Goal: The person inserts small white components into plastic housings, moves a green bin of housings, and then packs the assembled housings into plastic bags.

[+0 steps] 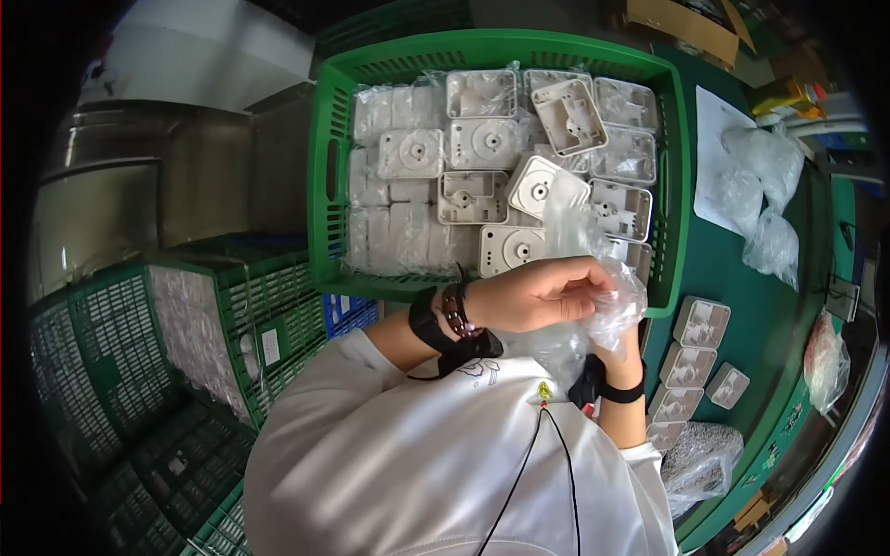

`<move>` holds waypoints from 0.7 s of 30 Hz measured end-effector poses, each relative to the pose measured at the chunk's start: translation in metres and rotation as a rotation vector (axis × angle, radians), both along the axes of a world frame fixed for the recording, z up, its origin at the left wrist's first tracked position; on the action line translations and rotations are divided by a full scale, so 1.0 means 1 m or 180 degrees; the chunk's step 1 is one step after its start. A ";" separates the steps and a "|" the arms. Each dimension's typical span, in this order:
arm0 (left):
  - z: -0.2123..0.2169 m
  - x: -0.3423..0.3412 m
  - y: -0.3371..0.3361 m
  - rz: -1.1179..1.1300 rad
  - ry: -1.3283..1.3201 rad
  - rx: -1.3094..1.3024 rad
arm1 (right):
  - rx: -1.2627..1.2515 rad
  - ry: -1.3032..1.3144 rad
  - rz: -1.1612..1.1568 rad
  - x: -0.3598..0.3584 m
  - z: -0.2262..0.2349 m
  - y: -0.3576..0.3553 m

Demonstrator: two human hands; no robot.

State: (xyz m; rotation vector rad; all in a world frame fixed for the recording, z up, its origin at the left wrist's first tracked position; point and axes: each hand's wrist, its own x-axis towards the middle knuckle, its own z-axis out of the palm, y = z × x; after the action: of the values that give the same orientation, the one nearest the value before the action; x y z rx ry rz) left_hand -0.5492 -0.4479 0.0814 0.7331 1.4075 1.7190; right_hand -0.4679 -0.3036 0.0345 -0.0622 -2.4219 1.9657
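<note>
My left hand (542, 295) reaches across in front of my chest, thumb and fingers pinched on a clear plastic bag (623, 310). Crumpled film from the bag stretches up over the crate's contents and hangs below my hand. My right hand (612, 345) comes up from below against the same bag; plastic and the left hand hide its fingers. Just beyond my hands, a green crate (684, 185) holds white plastic housings, many wrapped in clear film. One housing (568, 117) lies tilted on top, its hollow side up. Another housing (538, 188), round recess up, leans beside the film.
On the green table (723, 264) at right, several housings (688, 367) stand in a row beside a single small one (728, 385). Clear bags (768, 171) lie on white paper, and a filled bag (700, 463) sits nearer. Green crates (199, 343) stand at left.
</note>
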 end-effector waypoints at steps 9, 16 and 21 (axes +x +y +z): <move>-0.185 -0.160 -0.203 0.2886 0.2109 -0.5267 | 0.2563 0.0309 -0.0660 0.021 -0.003 0.044; -0.263 -0.201 -0.283 0.3571 0.0571 -0.3650 | 0.2262 -0.0019 -0.1419 0.027 -0.009 0.055; -0.213 -0.228 -0.248 0.4751 0.0862 -0.3136 | 0.2340 0.0020 -0.1402 0.025 -0.010 0.056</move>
State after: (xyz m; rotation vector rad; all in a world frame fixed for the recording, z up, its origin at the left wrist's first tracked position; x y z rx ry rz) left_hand -0.7774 -0.6956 -0.1316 -0.9276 2.9883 1.3827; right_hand -0.4434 -0.2472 0.0249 -0.5105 -2.6554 0.8433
